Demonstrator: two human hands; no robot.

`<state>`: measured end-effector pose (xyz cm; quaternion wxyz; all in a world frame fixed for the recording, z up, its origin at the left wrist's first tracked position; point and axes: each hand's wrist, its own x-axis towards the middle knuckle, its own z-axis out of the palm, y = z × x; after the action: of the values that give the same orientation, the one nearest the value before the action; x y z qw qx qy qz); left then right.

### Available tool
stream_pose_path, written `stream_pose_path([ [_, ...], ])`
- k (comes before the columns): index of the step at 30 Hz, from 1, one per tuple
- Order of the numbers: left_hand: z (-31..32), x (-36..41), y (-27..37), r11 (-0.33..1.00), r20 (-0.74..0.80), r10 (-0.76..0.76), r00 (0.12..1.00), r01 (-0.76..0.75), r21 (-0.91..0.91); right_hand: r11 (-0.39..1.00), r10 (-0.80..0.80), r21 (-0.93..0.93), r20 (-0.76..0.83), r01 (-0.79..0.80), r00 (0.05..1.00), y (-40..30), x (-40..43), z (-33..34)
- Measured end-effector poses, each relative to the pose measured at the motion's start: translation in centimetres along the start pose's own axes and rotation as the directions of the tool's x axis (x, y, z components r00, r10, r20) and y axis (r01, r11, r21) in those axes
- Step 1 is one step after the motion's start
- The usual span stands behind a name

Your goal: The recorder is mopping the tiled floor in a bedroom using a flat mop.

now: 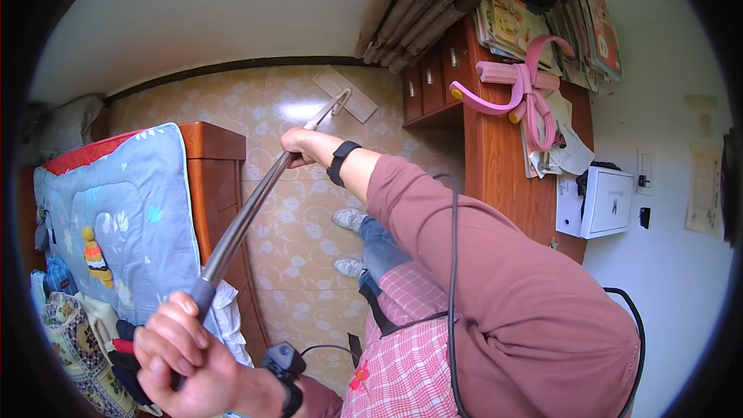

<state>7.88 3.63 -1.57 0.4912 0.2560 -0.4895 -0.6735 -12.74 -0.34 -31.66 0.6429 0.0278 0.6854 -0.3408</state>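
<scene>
A flat mop with a long metal pole (249,217) runs slantwise across the view. Around the grey grip (203,296) at the pole's upper end, the fingers of my left hand (186,354) are closed. Farther down, my right hand (299,144) is wrapped around the pole near its pale lower section. The mop's flat, pale rectangular head (354,101) rests on the patterned tile floor (302,209), close to the wall's dark skirting. Its underside is hidden.
A wooden bed (215,142) with a blue quilt (145,197) and a small knitted toy (96,258) stands on the left. Right of the mop are a wooden desk (493,168), stacked books (516,23), a pink strapped object (525,87) and a white box (606,203). Curtains (424,6) hang behind.
</scene>
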Motion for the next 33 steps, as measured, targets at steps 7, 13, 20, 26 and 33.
stream_pose_path([
  [7,4.6,-5.9,3.0,0.985,-0.124,0.171,0.977,-0.166,0.054,0.991,-0.048,-0.116,0.115,0.062,0.992,3.2,-4.3,2.5],
  [13,6.6,-8.0,6.5,0.91,0.348,0.33,0.877,-0.394,0.131,0.987,0.05,-0.157,0.176,-0.022,0.983,7.4,-9.1,3.8],
  [20,5.8,-6.3,6.3,0.884,0.489,0.383,0.784,-0.465,0.054,0.995,-0.066,-0.063,0.132,0.075,0.989,3.9,-10.1,2.6],
  [26,4.8,-3.2,-1.3,0.888,0.542,0.239,0.806,-0.407,0.213,0.992,-0.123,0.013,0.044,0.122,0.991,-2.7,-0.8,0.9],
  [33,1.9,-0.7,-5.4,0.884,0.402,0.222,0.888,-0.357,0.301,0.985,-0.133,-0.122,-0.053,0.126,0.99,-5.7,5.2,2.5],
])
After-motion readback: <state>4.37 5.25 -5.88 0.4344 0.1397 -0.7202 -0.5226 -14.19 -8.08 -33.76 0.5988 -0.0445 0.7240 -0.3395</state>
